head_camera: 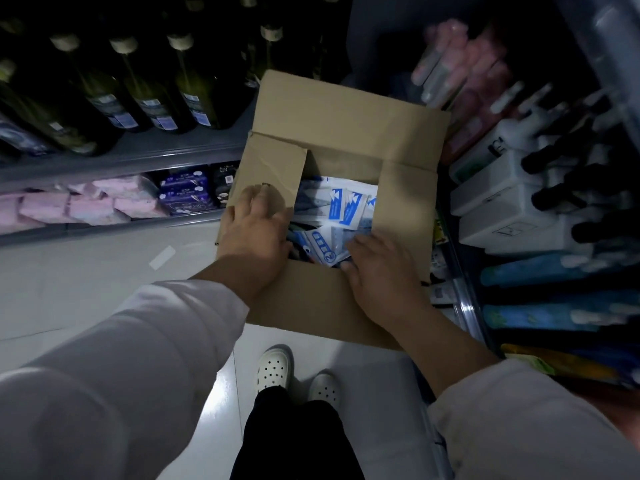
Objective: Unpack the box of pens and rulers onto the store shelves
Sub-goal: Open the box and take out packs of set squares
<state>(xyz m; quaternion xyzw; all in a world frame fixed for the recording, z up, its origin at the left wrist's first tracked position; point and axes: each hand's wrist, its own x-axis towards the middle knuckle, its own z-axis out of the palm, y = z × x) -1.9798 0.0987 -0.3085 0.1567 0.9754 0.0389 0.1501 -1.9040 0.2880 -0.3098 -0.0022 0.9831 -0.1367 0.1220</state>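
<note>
A brown cardboard box [346, 119] stands on the floor of a dim aisle with its flaps spread open. Inside lie several blue-and-white packets of pens and rulers [341, 211]. My left hand [256, 230] rests flat on the left flap, its fingers at the edge of the opening. Over the near-right corner of the opening my right hand [379, 268] reaches in; its fingertips touch the packets. Whether those fingers pinch a packet is hidden by the hand itself.
Left shelves [138, 157] carry dark glass bottles [104, 95] above pink and blue packs [93, 202]. Right shelves hold white boxes [512, 202], dark-capped items and blue packets [554, 317]. My white shoes [273, 368] stand on pale floor tiles near the box.
</note>
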